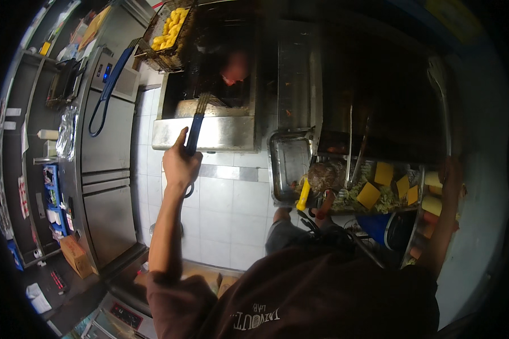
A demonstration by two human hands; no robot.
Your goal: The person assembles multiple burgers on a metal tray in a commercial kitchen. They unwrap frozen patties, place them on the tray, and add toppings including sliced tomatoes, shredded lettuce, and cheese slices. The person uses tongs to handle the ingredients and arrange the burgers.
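Observation:
My left hand [182, 166] grips the blue-coated handle [195, 132] of a wire fryer basket, most of which is lost in the dark deep fryer [203, 134]. At the far right, in shadow, my right hand [451, 168] is closed around the lower end of what looks like metal tongs [440, 84], extended over a dark cooking surface. Beyond my left hand, another fryer basket [159, 62] holds yellow fried pieces [169, 31]. Its own blue handle [110, 91] sticks out to the left.
Before me, a ledge carries cheese slices [368, 195], shredded lettuce [381, 205], a round brown piece [322, 176], a yellow handle [304, 195] and tongs [350, 144]. A steel pan [292, 161] adjoins it. Steel refrigerator doors [106, 148] and shelves [32, 123] line the left.

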